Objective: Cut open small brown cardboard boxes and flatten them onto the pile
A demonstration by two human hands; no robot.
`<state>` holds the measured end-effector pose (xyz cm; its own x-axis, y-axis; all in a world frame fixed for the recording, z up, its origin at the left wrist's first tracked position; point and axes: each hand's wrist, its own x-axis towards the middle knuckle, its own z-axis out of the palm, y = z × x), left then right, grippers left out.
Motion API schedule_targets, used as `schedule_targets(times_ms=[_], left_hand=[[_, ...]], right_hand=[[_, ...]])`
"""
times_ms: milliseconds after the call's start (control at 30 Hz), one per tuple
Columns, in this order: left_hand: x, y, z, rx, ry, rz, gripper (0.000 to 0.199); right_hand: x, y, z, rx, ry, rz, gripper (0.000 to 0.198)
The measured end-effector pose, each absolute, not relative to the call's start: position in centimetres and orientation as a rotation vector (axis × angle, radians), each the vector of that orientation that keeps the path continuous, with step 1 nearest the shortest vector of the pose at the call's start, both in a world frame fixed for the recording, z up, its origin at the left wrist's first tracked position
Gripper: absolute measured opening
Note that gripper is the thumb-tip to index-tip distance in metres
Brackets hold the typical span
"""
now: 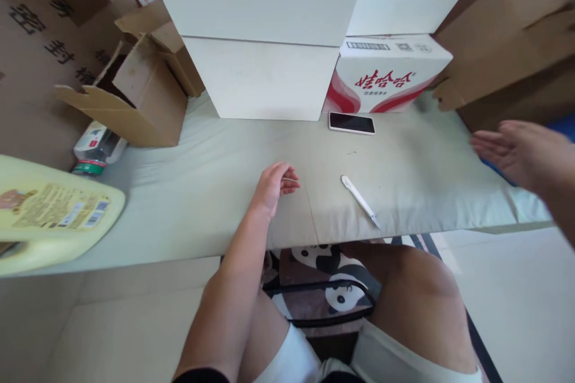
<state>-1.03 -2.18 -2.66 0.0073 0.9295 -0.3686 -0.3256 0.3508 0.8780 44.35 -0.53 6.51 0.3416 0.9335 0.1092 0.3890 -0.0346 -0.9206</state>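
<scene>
My left hand (273, 184) rests on the grey padded surface (202, 191), fingers loosely curled, with a thin pale item between them that I cannot make out. My right hand (516, 152) hovers open, palm up, over the surface's right end, holding nothing. A white pen-like knife (359, 200) lies between the two hands near the front edge. A black phone (351, 122) lies flat further back, in front of a red-and-white carton (386, 75).
White boxes (265, 36) are stacked at the back middle. An open cardboard box (135, 90) stands at the back left with a bottle (96, 146) beside it. A yellow jug (49, 215) lies at the left. Brown cardboard (507, 36) is at the right. My knees are below the edge.
</scene>
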Motion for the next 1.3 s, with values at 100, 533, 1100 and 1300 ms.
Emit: schedule_targets(times_ms=[100, 533, 1100, 1300], left_hand=[[-1.6, -2.1, -2.4, 0.674, 1.160, 1.127, 0.024], [-5.7, -4.8, -0.8, 0.667, 1.144, 1.463, 0.027], [-13.7, -5.1, -0.7, 0.221, 1.066, 1.725, 0.035], [-15.2, -6.0, -0.7, 0.280, 1.226, 1.850, 0.022]], right_hand=[[38.9, -1.9, 4.0, -1.667, -0.991, 0.979, 0.023], [24.7, -2.7, 3.1, -1.724, -1.470, 1.198, 0.037], [-16.8, 9.2, 5.9, -1.021, -2.536, 0.431, 0.059], [-16.3, 10.9, 4.5, -1.193, -2.466, 0.372, 0.027]])
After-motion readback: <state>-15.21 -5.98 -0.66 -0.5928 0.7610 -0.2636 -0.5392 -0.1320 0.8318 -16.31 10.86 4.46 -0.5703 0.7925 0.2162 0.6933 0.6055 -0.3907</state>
